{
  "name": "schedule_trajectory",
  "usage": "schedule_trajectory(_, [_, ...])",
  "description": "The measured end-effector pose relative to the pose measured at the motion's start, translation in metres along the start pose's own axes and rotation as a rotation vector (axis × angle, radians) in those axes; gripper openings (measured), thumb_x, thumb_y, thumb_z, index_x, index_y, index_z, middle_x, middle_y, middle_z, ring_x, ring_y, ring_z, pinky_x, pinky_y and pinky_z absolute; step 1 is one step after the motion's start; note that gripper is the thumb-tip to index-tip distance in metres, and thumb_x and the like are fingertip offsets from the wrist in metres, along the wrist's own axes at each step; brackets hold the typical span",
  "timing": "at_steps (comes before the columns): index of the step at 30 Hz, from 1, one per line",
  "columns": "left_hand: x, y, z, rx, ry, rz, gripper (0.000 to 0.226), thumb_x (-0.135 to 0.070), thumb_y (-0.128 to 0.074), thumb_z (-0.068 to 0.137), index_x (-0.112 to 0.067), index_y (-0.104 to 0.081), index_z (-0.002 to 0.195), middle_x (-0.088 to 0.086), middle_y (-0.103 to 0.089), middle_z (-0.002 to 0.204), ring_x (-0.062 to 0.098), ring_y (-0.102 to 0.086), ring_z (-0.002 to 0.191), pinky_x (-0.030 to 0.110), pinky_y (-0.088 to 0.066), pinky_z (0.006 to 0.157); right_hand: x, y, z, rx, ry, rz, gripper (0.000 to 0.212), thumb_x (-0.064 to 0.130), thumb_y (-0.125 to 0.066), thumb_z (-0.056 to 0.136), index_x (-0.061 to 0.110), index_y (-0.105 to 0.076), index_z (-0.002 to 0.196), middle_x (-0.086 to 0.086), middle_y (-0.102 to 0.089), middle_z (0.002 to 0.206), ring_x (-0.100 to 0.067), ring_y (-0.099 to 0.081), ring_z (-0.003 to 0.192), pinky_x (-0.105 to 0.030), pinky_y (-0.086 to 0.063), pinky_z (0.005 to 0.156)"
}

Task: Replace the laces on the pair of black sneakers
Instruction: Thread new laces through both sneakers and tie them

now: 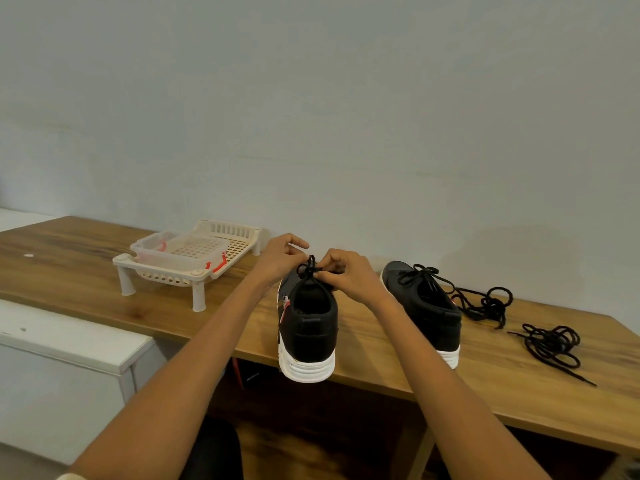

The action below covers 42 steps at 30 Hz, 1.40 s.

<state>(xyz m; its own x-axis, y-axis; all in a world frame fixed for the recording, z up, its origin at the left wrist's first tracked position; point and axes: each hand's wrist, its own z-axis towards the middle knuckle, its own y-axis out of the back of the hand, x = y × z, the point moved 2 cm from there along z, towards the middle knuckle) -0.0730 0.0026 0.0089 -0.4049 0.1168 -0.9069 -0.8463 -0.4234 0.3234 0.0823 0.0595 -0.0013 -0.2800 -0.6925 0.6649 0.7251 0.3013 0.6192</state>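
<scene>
A black sneaker with a white sole (308, 327) stands on the wooden desk (502, 382), its heel toward me and jutting over the front edge. Its black lace (309, 268) forms loops at the top of the tongue. My left hand (280, 258) and my right hand (349, 275) meet over the shoe, both pinching that lace. To the right sits the second black sneaker (426, 303), heel toward me, with a tied black lace. Two loose black laces lie farther right, one bundle (485, 303) beside that shoe and another (554, 344) nearer the front edge.
A cream plastic rack on legs (194, 268) stands at the back left and holds a clear box with red clips (180, 252). A white cabinet (69, 344) sits lower at the left. The wall runs directly behind the desk.
</scene>
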Motion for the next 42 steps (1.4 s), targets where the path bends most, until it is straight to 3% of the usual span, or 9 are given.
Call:
schedule_trajectory(4, [0.002,0.007,-0.006,0.137,0.045,0.103,0.029,-0.038,-0.053,0.095,-0.011,-0.061,0.098,0.004,-0.067,0.087,0.015,-0.063,0.072,0.022,-0.049,0.067,-0.002,-0.001,0.0,0.005,-0.006,0.017,0.011,0.022,-0.071,0.084,0.029,-0.063,0.082,0.004,-0.071,0.085,-0.013,-0.068,0.083,-0.043,-0.058,0.079])
schedule_trajectory(9, [0.005,0.014,-0.011,0.183,-0.047,0.092,0.014,-0.018,-0.066,0.087,-0.007,-0.07,0.096,0.001,-0.07,0.084,0.01,-0.065,0.074,0.01,-0.05,0.062,0.004,0.011,-0.006,-0.009,-0.167,0.194,0.032,0.035,-0.065,0.089,0.014,-0.062,0.112,0.004,-0.062,0.102,-0.018,-0.067,0.077,-0.029,-0.059,0.066])
schedule_trajectory(12, [0.005,0.013,-0.012,0.199,-0.04,0.076,0.013,-0.016,-0.065,0.088,-0.008,-0.071,0.097,0.0,-0.07,0.085,0.009,-0.064,0.071,0.012,-0.05,0.064,0.002,0.024,-0.011,-0.141,-0.255,0.262,0.035,0.037,-0.052,0.096,0.003,-0.062,0.097,-0.003,-0.063,0.091,-0.017,-0.062,0.063,-0.023,-0.056,0.057])
schedule_trajectory(15, [0.006,0.012,-0.013,0.199,-0.037,0.094,0.015,-0.017,-0.064,0.089,-0.009,-0.071,0.099,-0.003,-0.07,0.081,0.003,-0.064,0.067,0.01,-0.047,0.062,-0.001,0.025,-0.011,-0.037,-0.31,0.251,0.034,0.034,-0.055,0.095,0.006,-0.066,0.078,-0.005,-0.065,0.075,-0.015,-0.063,0.064,-0.022,-0.057,0.061])
schedule_trajectory(18, [0.006,0.01,-0.013,0.183,-0.033,0.085,0.013,-0.016,-0.064,0.088,-0.009,-0.071,0.098,-0.003,-0.069,0.081,0.005,-0.064,0.071,0.012,-0.047,0.066,-0.002,0.017,-0.012,0.121,-0.356,0.222,0.033,0.041,-0.058,0.091,0.012,-0.07,0.084,-0.004,-0.07,0.076,-0.015,-0.069,0.071,-0.023,-0.058,0.066])
schedule_trajectory(22, [0.008,0.009,-0.012,0.188,-0.006,0.019,0.006,-0.012,-0.066,0.087,-0.011,-0.069,0.092,0.003,-0.069,0.083,0.008,-0.064,0.071,0.014,-0.051,0.067,-0.002,0.014,-0.012,0.095,-0.393,0.294,0.033,0.044,-0.06,0.089,0.014,-0.071,0.087,-0.004,-0.072,0.084,-0.019,-0.07,0.076,-0.026,-0.058,0.069])
schedule_trajectory(30, [0.01,0.016,-0.012,0.21,0.036,0.003,0.004,-0.013,-0.066,0.087,-0.01,-0.067,0.084,0.004,-0.068,0.082,0.014,-0.063,0.07,0.025,-0.051,0.079,-0.003,0.011,-0.008,-0.014,-0.305,0.215,0.017,0.016,-0.066,0.086,0.012,-0.068,0.07,-0.006,-0.072,0.075,-0.02,-0.071,0.072,-0.026,-0.058,0.066])
schedule_trajectory(35, [0.013,0.023,-0.01,0.203,0.075,0.038,0.011,-0.01,-0.06,0.091,-0.007,-0.063,0.081,0.002,-0.062,0.077,0.013,-0.055,0.059,0.022,-0.05,0.068,-0.005,0.014,-0.009,0.041,-0.299,0.145,0.026,0.009,-0.061,0.085,0.013,-0.06,0.06,-0.012,-0.07,0.076,-0.018,-0.071,0.077,-0.028,-0.059,0.073])
schedule_trajectory(42, [0.012,0.017,-0.01,0.305,-0.023,0.142,0.014,-0.011,-0.056,0.094,-0.005,-0.069,0.092,0.005,-0.064,0.072,0.012,-0.055,0.058,0.021,-0.047,0.06,-0.002,0.009,-0.011,0.06,-0.24,0.089,0.023,0.026,-0.062,0.09,0.006,-0.069,0.084,-0.009,-0.071,0.084,-0.015,-0.068,0.078,-0.03,-0.058,0.077])
